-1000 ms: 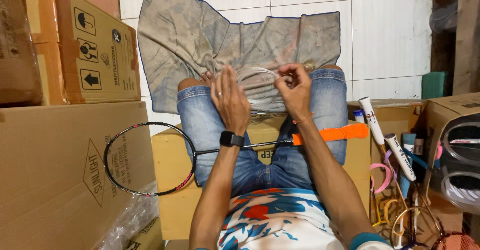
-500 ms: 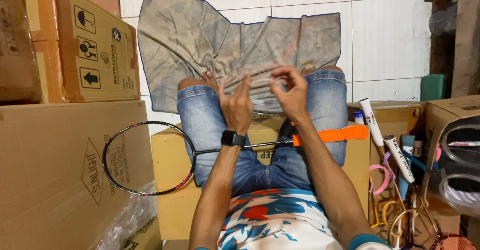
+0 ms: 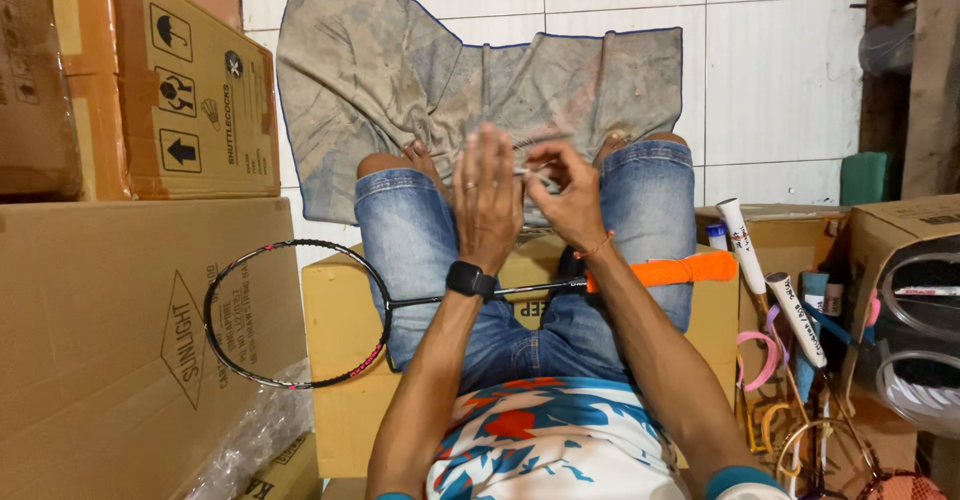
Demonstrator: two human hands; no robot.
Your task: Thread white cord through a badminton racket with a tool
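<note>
Hands: left hand (image 3: 487,200) and right hand (image 3: 570,195) had drawn together, pinching thin pale string (image 3: 530,170), its loop apparently collapsed | black stringless badminton racket with orange grip (image 3: 400,300) lay across denim-clad lap (image 3: 520,320).

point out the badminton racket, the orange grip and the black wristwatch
badminton racket (image 3: 290,315), head view, on the strung head beside the knee
orange grip (image 3: 665,270), head view, middle of the orange handle wrap
black wristwatch (image 3: 470,280), head view, on the watch band
</note>
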